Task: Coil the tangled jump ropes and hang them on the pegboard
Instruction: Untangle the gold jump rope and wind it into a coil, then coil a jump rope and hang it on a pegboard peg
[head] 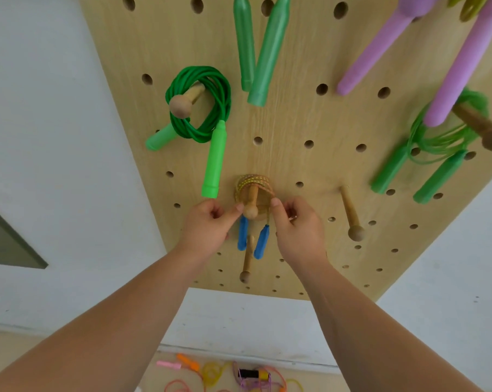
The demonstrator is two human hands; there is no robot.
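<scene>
On the pegboard (295, 165), a speckled rope coil (253, 181) hangs looped over a wooden peg (251, 206) straight ahead of us. Its two blue handles (242, 233) dangle below. Our left hand (211, 224) and right hand (300, 227) sit on either side of the peg's knob, equally near. Their fingers are curled, each seeming to pinch the coil's strands. The peg points out toward us, so we judge the coil must slide back along it, toward the board, to sit securely.
</scene>
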